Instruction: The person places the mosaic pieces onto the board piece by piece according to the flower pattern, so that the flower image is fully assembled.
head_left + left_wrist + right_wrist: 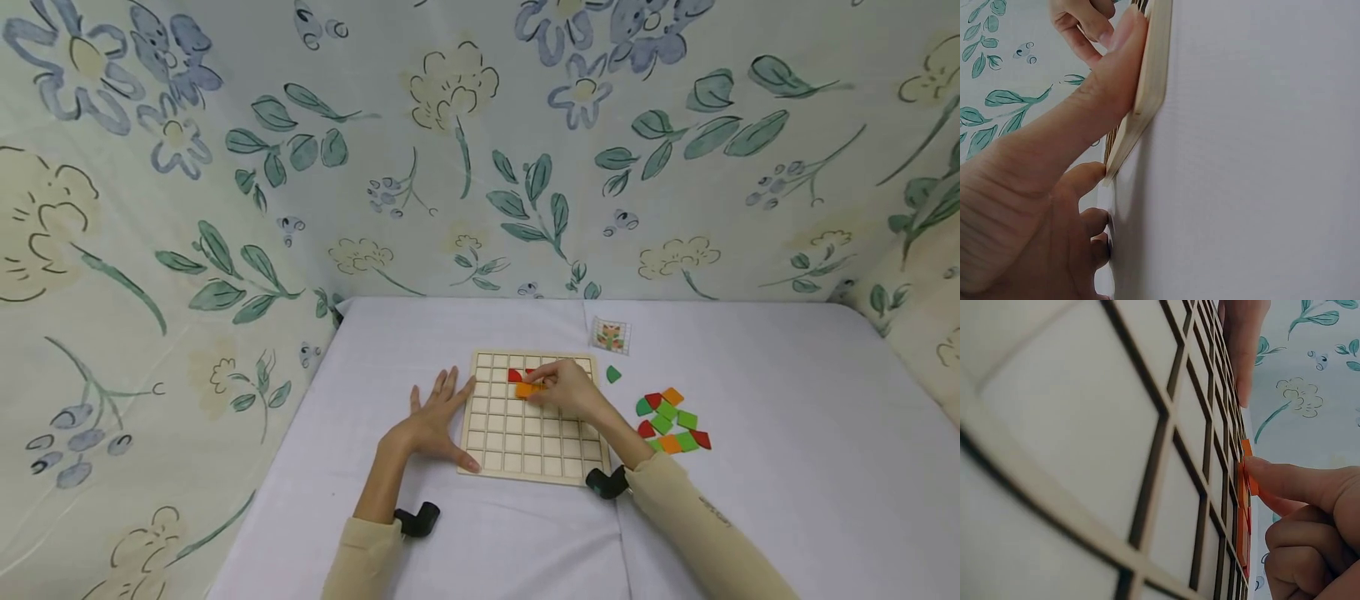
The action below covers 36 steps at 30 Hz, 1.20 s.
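Note:
A square wooden grid board [497,427] lies on the table. My left hand [431,427] is spread along its left side, with the thumb [1107,81] pressing the near corner and a fingertip at the edge farther up. With thumb and index finger, my right hand [572,392] pinches an orange tile [1251,467] at the board's upper middle; the other fingers are curled in. Another orange tile [1242,540] sits in the grid close by. A red rounded piece [514,376] lies in a cell just beyond, with more red partly hidden behind the right fingers.
Right of the board is a loose pile of green, red and orange tiles [666,422]. A single green rounded piece [613,374] lies by the upper right corner, below a small pattern card [611,335]. A floral curtain [450,167] hangs behind the white-covered table [810,433].

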Motion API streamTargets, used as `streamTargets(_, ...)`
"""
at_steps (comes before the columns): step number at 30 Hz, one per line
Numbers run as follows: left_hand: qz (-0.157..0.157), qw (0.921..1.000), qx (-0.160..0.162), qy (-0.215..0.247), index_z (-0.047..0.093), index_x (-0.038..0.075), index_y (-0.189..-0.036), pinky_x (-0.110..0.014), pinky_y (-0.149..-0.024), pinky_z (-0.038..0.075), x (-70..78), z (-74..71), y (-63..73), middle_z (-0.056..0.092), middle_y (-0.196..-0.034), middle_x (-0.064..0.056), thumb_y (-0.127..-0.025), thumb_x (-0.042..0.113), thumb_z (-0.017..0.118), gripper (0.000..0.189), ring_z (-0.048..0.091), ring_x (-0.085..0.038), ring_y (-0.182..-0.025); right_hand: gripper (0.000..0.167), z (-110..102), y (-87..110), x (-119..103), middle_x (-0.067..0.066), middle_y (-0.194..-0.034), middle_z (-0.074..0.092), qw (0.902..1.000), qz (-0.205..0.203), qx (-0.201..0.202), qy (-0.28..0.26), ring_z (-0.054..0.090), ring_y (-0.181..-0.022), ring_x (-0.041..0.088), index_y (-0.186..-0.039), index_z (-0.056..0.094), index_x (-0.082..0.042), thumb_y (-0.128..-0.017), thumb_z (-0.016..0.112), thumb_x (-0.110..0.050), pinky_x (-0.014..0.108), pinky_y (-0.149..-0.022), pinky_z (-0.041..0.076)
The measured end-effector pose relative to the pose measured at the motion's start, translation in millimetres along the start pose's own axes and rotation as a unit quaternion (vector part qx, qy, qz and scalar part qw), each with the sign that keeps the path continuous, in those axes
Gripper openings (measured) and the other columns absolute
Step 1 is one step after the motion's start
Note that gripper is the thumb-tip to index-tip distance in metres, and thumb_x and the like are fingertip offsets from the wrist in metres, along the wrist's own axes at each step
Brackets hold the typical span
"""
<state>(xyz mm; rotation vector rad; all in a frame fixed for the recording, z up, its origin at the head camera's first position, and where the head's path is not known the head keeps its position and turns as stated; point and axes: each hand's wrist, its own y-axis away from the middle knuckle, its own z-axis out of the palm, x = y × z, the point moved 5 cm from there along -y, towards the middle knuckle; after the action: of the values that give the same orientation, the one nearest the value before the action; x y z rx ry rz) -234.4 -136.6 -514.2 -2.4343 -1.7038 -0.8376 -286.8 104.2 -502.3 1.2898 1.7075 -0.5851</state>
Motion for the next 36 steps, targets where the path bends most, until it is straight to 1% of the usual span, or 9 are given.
streamTargets(5,-0.005,1.0,-0.001,0.0,0.011,0.022,-0.168,-0.076,-0.122,-0.009,-0.9,0.8,0.5,-0.009,-0.174,-0.016,-0.059,0.055,0.097,0.143,-0.012,-0.036,-0.162,0.027,4.1,-2.6,-0.2,-0.005,-0.055,0.031,1.0,0.0,0.001,0.0,0.027,-0.051,0.011,-0.113,0.078,-0.004,-0.085,0.081,-0.003,0.022,-0.05,0.027)
streamTargets(10,-0.006,1.0,0.0,-0.002,0.011,0.024,-0.168,-0.076,-0.122,-0.008,-2.3,1.8,-0.1,-0.009,-0.175,-0.015,-0.059,0.056,0.097,0.143,-0.011,-0.036,-0.163,0.027,4.1,-3.1,2.3,-0.005,-0.056,0.031,0.9998,0.01,0.016,0.007,0.028,-0.051,0.011,-0.112,0.079,-0.007,-0.085,0.082,-0.006,0.022,-0.05,0.027)
streamTargets(17,-0.003,1.0,-0.002,-0.001,0.011,0.023,-0.168,-0.076,-0.122,-0.008,-1.2,2.3,-0.7,-0.009,-0.175,-0.015,-0.059,0.055,0.097,0.143,-0.011,-0.036,-0.163,0.028,5.9,-4.8,3.4,-0.005,-0.056,0.032,0.9996,0.015,0.023,0.007,0.029,-0.052,0.011,-0.11,0.079,-0.006,-0.083,0.084,-0.007,0.023,-0.05,0.027)
streamTargets(24,-0.005,1.0,-0.003,0.001,0.011,0.023,-0.168,-0.076,-0.122,-0.009,-0.4,2.1,-1.0,-0.009,-0.174,-0.016,-0.059,0.055,0.097,0.143,-0.011,-0.036,-0.163,0.024,7.8,-6.9,5.1,-0.005,-0.054,0.036,0.9993,0.018,0.031,0.011,0.03,-0.049,0.01,-0.106,0.08,-0.007,-0.083,0.085,-0.008,0.022,-0.048,0.027)
streamTargets(31,-0.009,0.9999,-0.004,-0.007,0.01,0.023,-0.168,-0.075,-0.122,-0.008,1.6,0.4,-1.6,-0.009,-0.175,-0.016,-0.059,0.056,0.097,0.143,-0.011,-0.036,-0.163,0.023,9.6,-7.8,1.2,-0.005,-0.055,0.037,0.9986,0.023,0.04,0.026,0.032,-0.053,0.011,-0.105,0.081,-0.007,-0.083,0.086,-0.009,0.024,-0.053,0.03)
streamTargets(34,-0.01,0.9999,-0.005,-0.009,0.01,0.023,-0.168,-0.075,-0.122,-0.008,2.3,-0.5,-1.9,-0.009,-0.174,-0.015,-0.059,0.056,0.097,0.143,-0.012,-0.036,-0.163,0.022,9.2,-7.1,-0.9,-0.004,-0.057,0.037,0.9986,0.025,0.04,0.022,0.031,-0.053,0.011,-0.105,0.082,-0.007,-0.083,0.085,-0.008,0.024,-0.053,0.029)
streamTargets(36,-0.009,0.9999,-0.004,-0.008,0.011,0.022,-0.168,-0.075,-0.122,-0.008,2.7,-1.0,-2.1,-0.009,-0.174,-0.016,-0.059,0.056,0.097,0.143,-0.011,-0.036,-0.163,0.023,8.3,-6.5,-1.8,-0.006,-0.063,0.046,0.9986,0.023,0.042,0.02,0.031,-0.052,0.011,-0.104,0.082,-0.008,-0.082,0.086,-0.008,0.024,-0.052,0.03)
